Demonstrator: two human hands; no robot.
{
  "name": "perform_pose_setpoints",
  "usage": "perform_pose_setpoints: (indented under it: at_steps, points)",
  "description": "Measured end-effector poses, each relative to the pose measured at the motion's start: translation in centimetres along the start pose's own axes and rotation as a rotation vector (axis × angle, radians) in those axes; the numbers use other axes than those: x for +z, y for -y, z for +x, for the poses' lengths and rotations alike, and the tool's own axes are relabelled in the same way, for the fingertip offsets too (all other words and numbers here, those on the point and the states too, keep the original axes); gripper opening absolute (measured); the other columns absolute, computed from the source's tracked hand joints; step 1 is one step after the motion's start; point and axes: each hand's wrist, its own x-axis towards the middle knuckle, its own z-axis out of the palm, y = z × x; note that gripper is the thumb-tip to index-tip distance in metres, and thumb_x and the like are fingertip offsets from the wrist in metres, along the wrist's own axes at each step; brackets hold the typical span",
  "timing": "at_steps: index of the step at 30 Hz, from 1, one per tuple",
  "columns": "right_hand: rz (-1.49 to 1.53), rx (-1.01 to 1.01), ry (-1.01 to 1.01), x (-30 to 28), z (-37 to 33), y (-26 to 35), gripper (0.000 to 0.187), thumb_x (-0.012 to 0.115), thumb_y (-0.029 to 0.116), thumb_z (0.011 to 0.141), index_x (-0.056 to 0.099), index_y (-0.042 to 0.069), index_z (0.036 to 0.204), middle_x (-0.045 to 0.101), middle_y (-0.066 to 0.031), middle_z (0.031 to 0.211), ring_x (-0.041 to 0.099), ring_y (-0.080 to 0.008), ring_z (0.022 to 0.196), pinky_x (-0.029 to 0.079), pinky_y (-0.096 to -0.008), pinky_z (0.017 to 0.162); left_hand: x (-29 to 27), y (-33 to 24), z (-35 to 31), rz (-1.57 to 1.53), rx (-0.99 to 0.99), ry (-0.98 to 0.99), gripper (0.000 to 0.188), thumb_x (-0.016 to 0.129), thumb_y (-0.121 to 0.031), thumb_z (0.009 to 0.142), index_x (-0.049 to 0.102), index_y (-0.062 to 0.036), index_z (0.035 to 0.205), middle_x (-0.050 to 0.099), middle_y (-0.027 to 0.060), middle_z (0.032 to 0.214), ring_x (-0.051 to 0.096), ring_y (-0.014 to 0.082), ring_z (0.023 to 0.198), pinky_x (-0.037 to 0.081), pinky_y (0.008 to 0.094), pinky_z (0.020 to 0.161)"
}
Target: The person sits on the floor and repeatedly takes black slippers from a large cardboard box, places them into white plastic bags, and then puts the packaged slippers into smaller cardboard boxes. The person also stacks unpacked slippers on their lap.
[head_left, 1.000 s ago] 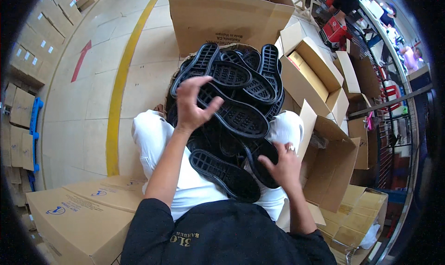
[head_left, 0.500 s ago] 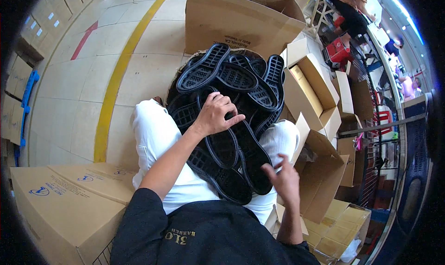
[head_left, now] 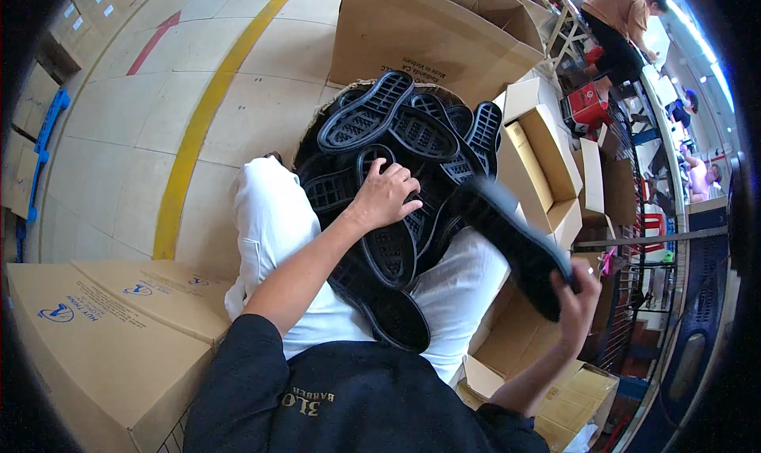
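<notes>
Black shoe soles fill a round container (head_left: 453, 96) between my knees, some overlapping its near side onto my lap. My left hand (head_left: 384, 199) lies on a black sole (head_left: 390, 259) in the heap, thumb apart and fingers loosely bent over its upper part. Out to the right, my right hand (head_left: 579, 302) grips one end of another shoe sole (head_left: 511, 239), blurred by motion and held tilted over an open carton. One more sole (head_left: 396, 318) rests on my lap, nearest to me.
An open carton (head_left: 507, 334) stands beside my right leg, with another carton (head_left: 539, 160) beyond it. A large box (head_left: 428, 33) is behind the heap; a closed box (head_left: 119, 318) is at my left. A person (head_left: 618, 25) works at the far right.
My right hand has taken hold of a shoe sole from the heap and swung it to the right. My left hand has stayed on the soles.
</notes>
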Motion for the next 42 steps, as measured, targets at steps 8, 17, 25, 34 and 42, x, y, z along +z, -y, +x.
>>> perform_pose_setpoints:
  at_steps: [8, 17, 25, 34, 42]
  points:
    - [0.600, 0.050, -0.285, 7.3, 14.3, -5.3, 0.043, 0.064, 0.004, 0.078, 0.051, -0.001, 0.119, 0.061, -0.0097, 0.104, 0.058, -0.0142, 0.089, 0.045, -0.0254, 0.081, 0.4, 0.3, -0.3, 0.045, -0.005, 0.049, 0.027, 0.067, -0.032, 0.072, 0.062, -0.0137, 0.091, 0.053, 0.0051, 0.095, 0.048, 0.0209, 0.103, 0.026, 0.0477, 0.099]
    - [0.462, 0.346, 0.023, 16.3, 18.3, -14.8, 0.045, 0.065, 0.011, 0.080, 0.050, 0.000, 0.121, 0.063, -0.0079, 0.093, 0.058, -0.0067, 0.070, 0.044, -0.0192, 0.054, 0.3, 0.2, -0.2, 0.065, -0.018, 0.087, 0.025, 0.067, -0.033, 0.071, 0.064, -0.0138, 0.088, 0.053, 0.0053, 0.095, 0.047, 0.0198, 0.102, 0.025, 0.0465, 0.099]
    - [0.285, 0.083, -0.130, 15.6, 18.9, -18.2, 0.037, 0.060, 0.007, 0.083, 0.053, 0.001, 0.119, 0.061, -0.0069, 0.101, 0.055, -0.0093, 0.086, 0.043, -0.0207, 0.078, 0.0, -0.2, 0.0, 0.070, -0.024, 0.125, 0.027, 0.068, -0.031, 0.071, 0.063, -0.0140, 0.091, 0.052, 0.0042, 0.095, 0.047, 0.0196, 0.103, 0.024, 0.0461, 0.099]
    - [0.262, 0.216, -0.198, 16.1, 16.7, -14.9, 0.041, 0.063, 0.019, 0.081, 0.053, 0.005, 0.119, 0.060, -0.0117, 0.105, 0.058, -0.0161, 0.090, 0.044, -0.0262, 0.082, -0.1, -0.3, 0.6, 0.069, -0.017, 0.141, 0.027, 0.067, -0.031, 0.072, 0.063, -0.0128, 0.092, 0.052, 0.0054, 0.094, 0.048, 0.0209, 0.103, 0.025, 0.0476, 0.099]
    - [-0.140, -0.087, -0.030, 15.6, 3.5, -4.6, 0.015, 0.066, 0.020, 0.076, 0.063, 0.007, 0.081, 0.060, -0.0106, 0.069, 0.058, -0.0264, 0.065, 0.044, -0.0348, 0.064, -0.9, 0.0, -0.3, 0.040, -0.026, 0.149, 0.023, 0.065, -0.031, 0.074, 0.065, -0.0101, 0.082, 0.055, 0.0056, 0.089, 0.048, 0.0204, 0.102, 0.025, 0.0480, 0.099]
